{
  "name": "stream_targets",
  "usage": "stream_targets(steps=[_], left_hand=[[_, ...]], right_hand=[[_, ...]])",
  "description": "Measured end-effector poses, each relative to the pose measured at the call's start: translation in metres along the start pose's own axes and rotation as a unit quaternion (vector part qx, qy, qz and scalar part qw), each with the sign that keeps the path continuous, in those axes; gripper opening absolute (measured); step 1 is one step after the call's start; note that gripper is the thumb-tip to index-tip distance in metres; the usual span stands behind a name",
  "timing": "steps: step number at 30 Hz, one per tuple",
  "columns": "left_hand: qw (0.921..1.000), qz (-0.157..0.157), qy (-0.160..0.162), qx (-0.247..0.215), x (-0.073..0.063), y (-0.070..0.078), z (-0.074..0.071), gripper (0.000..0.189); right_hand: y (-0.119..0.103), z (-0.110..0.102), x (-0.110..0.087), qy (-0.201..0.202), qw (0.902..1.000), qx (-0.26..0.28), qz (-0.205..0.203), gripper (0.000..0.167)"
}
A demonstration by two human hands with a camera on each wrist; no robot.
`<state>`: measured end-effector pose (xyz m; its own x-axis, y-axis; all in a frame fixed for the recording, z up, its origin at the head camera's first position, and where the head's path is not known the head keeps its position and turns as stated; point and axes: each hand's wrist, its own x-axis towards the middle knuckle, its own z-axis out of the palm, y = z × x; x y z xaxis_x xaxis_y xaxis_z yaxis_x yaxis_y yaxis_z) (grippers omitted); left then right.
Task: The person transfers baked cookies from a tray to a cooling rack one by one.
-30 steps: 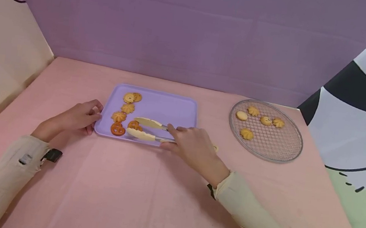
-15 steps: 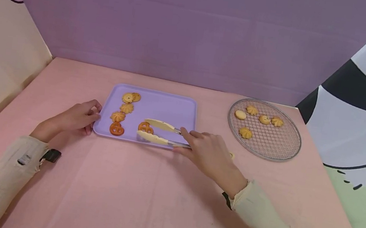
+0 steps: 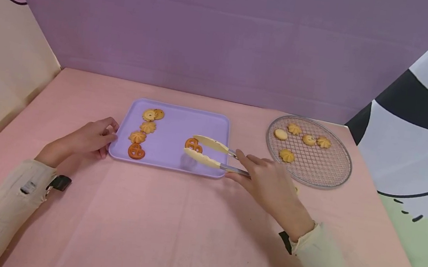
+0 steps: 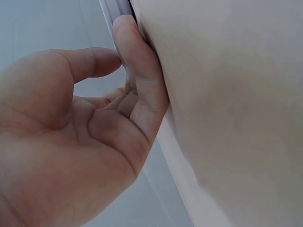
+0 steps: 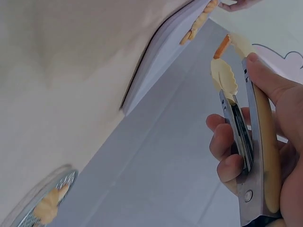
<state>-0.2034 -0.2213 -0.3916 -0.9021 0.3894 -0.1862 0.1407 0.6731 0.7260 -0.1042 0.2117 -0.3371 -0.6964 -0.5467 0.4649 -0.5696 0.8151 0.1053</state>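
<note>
My left hand [image 3: 85,140] pinches the left rim of the purple tray [image 3: 183,121]; in the left wrist view the thumb and fingers [image 4: 138,61] meet at its edge. With my right hand [image 3: 273,188] I grip tongs [image 3: 213,143] that have cream scalloped tips and metal arms. Between those tips is a brown pretzel cookie [image 3: 193,144], raised over the right half of the tray with a shadow below it. Down the tray's left side runs a column of cookies: two overlapping round ones [image 3: 150,115], two flower-shaped ones [image 3: 137,137] and another pretzel cookie [image 3: 136,152].
A round wire rack [image 3: 321,167] stands to the right of the tray, bearing several light cookies [image 3: 287,155]. Pink cloth [image 3: 140,222] covers the table, and a purple backdrop [image 3: 224,42] rises behind it. A panda drawing [image 3: 425,126] is on the right wall.
My right hand has moved right with the tongs, carrying the pretzel cookie from beside the cookie column to over the tray's right half. The left hand has stayed at the rim.
</note>
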Motion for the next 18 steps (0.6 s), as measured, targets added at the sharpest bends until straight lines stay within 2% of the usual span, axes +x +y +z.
stream_targets(steps=[6,10,18], left_hand=[[1.0,-0.003,-0.001,-0.005,0.0,0.001,0.0,0.028],[1.0,-0.005,-0.002,-0.002,0.0,0.001,0.001,0.029],[1.0,-0.007,-0.002,-0.001,0.001,0.0,0.001,0.03]], right_hand=[[0.016,-0.007,-0.013,0.034,0.9994,0.007,0.0,0.06],[0.028,-0.016,-0.024,0.065,0.9977,0.001,0.016,0.073],[0.04,-0.029,-0.047,0.065,0.9967,0.0,0.048,0.076]])
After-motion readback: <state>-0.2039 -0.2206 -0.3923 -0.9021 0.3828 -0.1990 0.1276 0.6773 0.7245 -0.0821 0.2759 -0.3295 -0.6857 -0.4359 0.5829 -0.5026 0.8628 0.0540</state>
